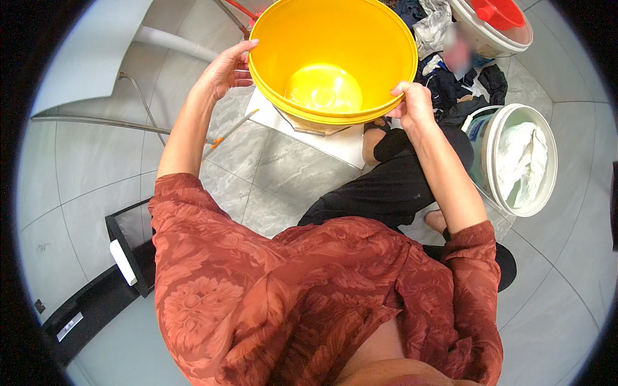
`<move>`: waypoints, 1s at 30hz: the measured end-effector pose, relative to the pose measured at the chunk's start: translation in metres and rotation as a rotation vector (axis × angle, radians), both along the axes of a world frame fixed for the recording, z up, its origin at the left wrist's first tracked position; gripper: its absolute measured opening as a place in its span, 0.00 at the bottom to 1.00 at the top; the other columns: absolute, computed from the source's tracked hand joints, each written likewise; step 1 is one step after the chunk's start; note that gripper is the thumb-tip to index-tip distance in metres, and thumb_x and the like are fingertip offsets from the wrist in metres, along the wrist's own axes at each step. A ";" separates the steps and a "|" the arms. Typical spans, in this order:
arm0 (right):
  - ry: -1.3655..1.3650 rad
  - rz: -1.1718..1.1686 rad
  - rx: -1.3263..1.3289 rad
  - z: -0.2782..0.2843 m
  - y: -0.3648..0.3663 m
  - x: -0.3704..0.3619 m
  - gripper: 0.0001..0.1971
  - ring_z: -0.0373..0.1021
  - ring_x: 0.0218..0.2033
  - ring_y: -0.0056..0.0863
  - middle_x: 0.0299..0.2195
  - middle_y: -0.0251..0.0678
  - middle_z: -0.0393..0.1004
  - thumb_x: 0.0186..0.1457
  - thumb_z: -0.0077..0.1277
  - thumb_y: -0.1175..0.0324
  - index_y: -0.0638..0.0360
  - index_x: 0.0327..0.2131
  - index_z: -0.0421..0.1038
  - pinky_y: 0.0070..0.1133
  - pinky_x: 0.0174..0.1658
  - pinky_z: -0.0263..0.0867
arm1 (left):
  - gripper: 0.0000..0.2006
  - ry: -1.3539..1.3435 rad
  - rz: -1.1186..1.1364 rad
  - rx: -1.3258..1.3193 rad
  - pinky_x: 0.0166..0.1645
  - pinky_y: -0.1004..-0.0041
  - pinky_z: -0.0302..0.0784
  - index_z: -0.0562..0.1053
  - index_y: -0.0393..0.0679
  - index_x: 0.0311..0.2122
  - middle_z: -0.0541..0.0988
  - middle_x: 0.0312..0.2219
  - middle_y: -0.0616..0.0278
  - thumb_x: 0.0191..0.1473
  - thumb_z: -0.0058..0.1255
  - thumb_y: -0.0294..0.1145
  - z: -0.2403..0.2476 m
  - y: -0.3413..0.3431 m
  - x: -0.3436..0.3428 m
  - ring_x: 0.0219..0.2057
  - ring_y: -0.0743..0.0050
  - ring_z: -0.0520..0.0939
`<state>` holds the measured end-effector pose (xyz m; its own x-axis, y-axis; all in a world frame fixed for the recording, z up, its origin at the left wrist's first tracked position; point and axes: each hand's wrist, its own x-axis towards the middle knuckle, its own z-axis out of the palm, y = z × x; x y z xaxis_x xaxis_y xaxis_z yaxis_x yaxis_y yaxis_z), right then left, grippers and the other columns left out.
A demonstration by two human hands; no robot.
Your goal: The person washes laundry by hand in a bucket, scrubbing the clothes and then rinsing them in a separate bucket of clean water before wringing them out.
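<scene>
A large yellow bucket (pixel 335 48), with no water or cloth showing in it, is held tilted with its mouth toward me. My left hand (pixel 228 69) presses against its left side, fingertips at the rim and along the outer wall. On the right, my right hand (pixel 415 103) grips the rim, thumb over the edge and fingers curled beneath. Below the bucket lies a white flat slab or low box (pixel 322 145) on the tiled floor. The bucket hides part of that slab and whatever is behind it.
A pile of dark and white clothes (pixel 450 83) lies right of the bucket. Beyond it stands a white tub (pixel 496 42) with a red basin (pixel 499 13). Nearer, a tilted white bucket (pixel 496 154) holds white cloth (pixel 523 164). An orange-handled stick (pixel 225 137) and a white pipe (pixel 177 42) are at left.
</scene>
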<state>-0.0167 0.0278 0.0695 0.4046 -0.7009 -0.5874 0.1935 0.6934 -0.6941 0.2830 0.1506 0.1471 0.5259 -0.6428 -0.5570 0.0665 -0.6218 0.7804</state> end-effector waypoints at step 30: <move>0.147 0.301 -0.271 0.003 0.006 0.012 0.17 0.69 0.30 0.24 0.31 0.40 0.70 0.41 0.43 0.74 0.72 0.38 0.65 0.18 0.27 0.68 | 0.16 -0.250 -0.010 0.063 0.19 0.80 0.63 0.70 0.37 0.30 0.73 0.18 0.66 0.38 0.54 0.38 0.037 0.023 0.011 0.14 0.80 0.69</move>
<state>-0.0050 0.0337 0.0729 0.5404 -0.7013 -0.4649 -0.1046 0.4922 -0.8642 0.2939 0.1741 0.1844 0.6462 -0.6168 -0.4494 -0.1300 -0.6693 0.7316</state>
